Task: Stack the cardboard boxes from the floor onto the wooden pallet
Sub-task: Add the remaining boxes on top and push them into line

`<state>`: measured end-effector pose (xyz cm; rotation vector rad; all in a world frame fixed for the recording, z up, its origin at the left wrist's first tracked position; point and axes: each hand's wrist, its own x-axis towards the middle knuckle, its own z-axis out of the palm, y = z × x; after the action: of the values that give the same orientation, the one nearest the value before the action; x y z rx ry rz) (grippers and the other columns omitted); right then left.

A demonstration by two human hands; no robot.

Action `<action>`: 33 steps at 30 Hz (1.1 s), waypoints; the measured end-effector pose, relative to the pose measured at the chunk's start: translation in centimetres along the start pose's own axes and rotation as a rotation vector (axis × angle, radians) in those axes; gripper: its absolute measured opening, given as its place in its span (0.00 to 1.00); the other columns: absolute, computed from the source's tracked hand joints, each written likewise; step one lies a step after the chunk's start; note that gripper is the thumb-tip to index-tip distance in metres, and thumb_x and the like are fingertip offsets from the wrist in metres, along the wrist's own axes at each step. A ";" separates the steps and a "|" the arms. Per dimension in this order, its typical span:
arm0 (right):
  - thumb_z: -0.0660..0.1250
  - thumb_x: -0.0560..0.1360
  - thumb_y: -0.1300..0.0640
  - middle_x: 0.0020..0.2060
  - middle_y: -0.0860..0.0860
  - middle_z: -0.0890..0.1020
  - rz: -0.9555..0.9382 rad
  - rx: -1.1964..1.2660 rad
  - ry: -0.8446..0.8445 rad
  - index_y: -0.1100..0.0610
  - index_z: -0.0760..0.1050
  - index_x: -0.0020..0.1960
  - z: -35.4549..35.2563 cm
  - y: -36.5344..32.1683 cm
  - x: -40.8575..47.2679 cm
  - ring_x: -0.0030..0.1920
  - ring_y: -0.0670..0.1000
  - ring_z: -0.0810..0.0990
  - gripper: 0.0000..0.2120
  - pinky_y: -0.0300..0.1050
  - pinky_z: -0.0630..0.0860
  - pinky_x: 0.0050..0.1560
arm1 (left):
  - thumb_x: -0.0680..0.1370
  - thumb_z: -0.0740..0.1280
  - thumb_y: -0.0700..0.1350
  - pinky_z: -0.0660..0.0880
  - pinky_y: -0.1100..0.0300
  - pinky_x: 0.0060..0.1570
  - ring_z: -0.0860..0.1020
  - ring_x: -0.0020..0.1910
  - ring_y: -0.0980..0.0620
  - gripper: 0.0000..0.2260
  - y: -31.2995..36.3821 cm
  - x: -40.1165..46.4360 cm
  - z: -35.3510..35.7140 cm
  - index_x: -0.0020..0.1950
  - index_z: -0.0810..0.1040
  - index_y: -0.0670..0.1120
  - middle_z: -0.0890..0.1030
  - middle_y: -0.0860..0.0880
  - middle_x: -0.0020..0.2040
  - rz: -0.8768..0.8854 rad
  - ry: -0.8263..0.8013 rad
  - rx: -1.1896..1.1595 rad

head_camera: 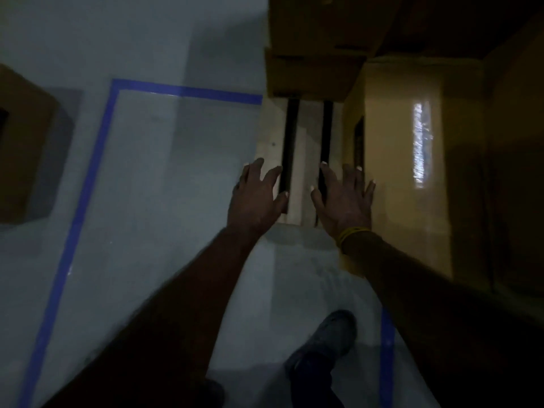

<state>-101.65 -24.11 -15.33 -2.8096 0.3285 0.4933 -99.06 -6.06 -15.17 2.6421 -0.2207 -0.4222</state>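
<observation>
Head view: left hand [256, 195] and right hand [346, 198] reach out, fingers spread, holding nothing. Below them lies the wooden pallet [300, 160], a cardboard box [406, 160] beside it.

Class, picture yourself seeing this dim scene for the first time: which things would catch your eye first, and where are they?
Two open hands reach forward at the centre, the left hand and the right hand spread above the pale slats of the wooden pallet. Blue tape outlines the grey floor on the left. On the right, a glossy taped cardboard box gleams on the pallet.
</observation>
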 end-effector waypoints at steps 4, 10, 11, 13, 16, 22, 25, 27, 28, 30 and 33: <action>0.51 0.83 0.39 0.80 0.58 0.53 -0.085 -0.064 -0.018 0.45 0.51 0.81 0.6 -10.5 -2.9 0.80 0.62 0.48 0.29 0.69 0.42 0.75 | 0.80 0.65 0.53 0.64 0.43 0.71 0.58 0.77 0.40 0.27 -8.2 -4.9 -6.6 0.78 0.64 0.51 0.59 0.42 0.79 -0.081 0.068 0.034; 0.50 0.83 0.38 0.81 0.56 0.51 -0.235 -0.071 -0.065 0.45 0.50 0.81 1.7 -27.3 -8.1 0.80 0.61 0.46 0.29 0.68 0.41 0.76 | 0.81 0.63 0.56 0.61 0.44 0.72 0.55 0.78 0.39 0.29 -20.8 -12.8 -16.0 0.79 0.60 0.52 0.56 0.41 0.80 -0.238 0.112 0.041; 0.50 0.83 0.38 0.81 0.56 0.51 -0.263 -0.072 -0.069 0.45 0.50 0.81 2.0 -29.8 -8.9 0.80 0.61 0.45 0.29 0.68 0.41 0.76 | 0.81 0.63 0.56 0.61 0.44 0.72 0.54 0.79 0.39 0.29 -22.8 -14.1 -17.4 0.80 0.59 0.52 0.55 0.42 0.80 -0.263 0.119 0.042; 0.50 0.83 0.38 0.81 0.55 0.51 -0.314 -0.080 -0.089 0.45 0.50 0.81 2.5 -34.6 -10.4 0.80 0.60 0.44 0.29 0.69 0.41 0.76 | 0.81 0.63 0.57 0.60 0.44 0.73 0.54 0.79 0.39 0.29 -26.8 -16.9 -20.3 0.80 0.58 0.52 0.55 0.42 0.80 -0.321 0.134 0.051; 0.49 0.83 0.38 0.81 0.55 0.50 -0.373 -0.107 -0.099 0.44 0.49 0.81 2.9 -40.6 -12.5 0.80 0.60 0.42 0.29 0.69 0.39 0.76 | 0.81 0.63 0.57 0.61 0.42 0.72 0.54 0.79 0.38 0.29 -32.4 -20.4 -24.2 0.80 0.59 0.52 0.55 0.42 0.80 -0.401 0.162 0.051; 0.49 0.82 0.37 0.81 0.55 0.51 -0.450 -0.176 -0.101 0.44 0.49 0.81 4.7 -48.6 -14.2 0.80 0.60 0.43 0.30 0.68 0.39 0.76 | 0.81 0.62 0.58 0.61 0.43 0.72 0.52 0.79 0.38 0.30 -40.5 -24.1 -29.3 0.80 0.58 0.53 0.55 0.42 0.80 -0.497 0.206 0.030; 0.49 0.82 0.37 0.81 0.56 0.50 -0.476 -0.197 -0.101 0.44 0.48 0.81 5.9 -52.2 -13.6 0.80 0.60 0.43 0.30 0.68 0.39 0.75 | 0.81 0.62 0.58 0.61 0.44 0.72 0.52 0.79 0.38 0.30 -43.8 -24.8 -30.6 0.80 0.57 0.53 0.55 0.42 0.80 -0.538 0.228 0.026; 0.48 0.82 0.37 0.81 0.56 0.49 -0.493 -0.206 -0.107 0.44 0.47 0.81 6.9 -54.2 -13.0 0.80 0.60 0.43 0.31 0.68 0.39 0.75 | 0.81 0.62 0.58 0.60 0.44 0.73 0.52 0.79 0.38 0.30 -45.9 -25.0 -30.9 0.80 0.57 0.53 0.54 0.42 0.80 -0.563 0.224 0.017; 0.48 0.82 0.37 0.81 0.56 0.49 -0.502 -0.209 -0.113 0.44 0.47 0.82 7.5 -55.2 -12.7 0.80 0.60 0.43 0.31 0.68 0.39 0.75 | 0.81 0.62 0.58 0.60 0.44 0.73 0.52 0.79 0.38 0.30 -47.0 -25.0 -30.9 0.81 0.56 0.53 0.53 0.42 0.80 -0.575 0.217 0.012; 0.49 0.82 0.37 0.81 0.56 0.49 -0.513 -0.209 -0.129 0.44 0.47 0.82 8.8 -57.0 -11.8 0.80 0.61 0.43 0.31 0.68 0.39 0.75 | 0.81 0.61 0.58 0.59 0.44 0.73 0.51 0.79 0.38 0.30 -49.2 -24.7 -30.8 0.81 0.56 0.53 0.53 0.43 0.81 -0.593 0.198 0.007; 0.49 0.82 0.37 0.81 0.56 0.49 -0.503 -0.198 -0.158 0.44 0.48 0.81 11.3 -59.6 -9.7 0.80 0.61 0.42 0.31 0.68 0.39 0.75 | 0.81 0.61 0.58 0.59 0.44 0.74 0.50 0.80 0.39 0.30 -52.8 -23.2 -30.5 0.81 0.55 0.53 0.52 0.43 0.81 -0.620 0.165 -0.002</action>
<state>-98.05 36.87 -8.81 -2.8596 -0.4740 0.6453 -106.36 58.26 -7.49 2.6803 0.6647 -0.3867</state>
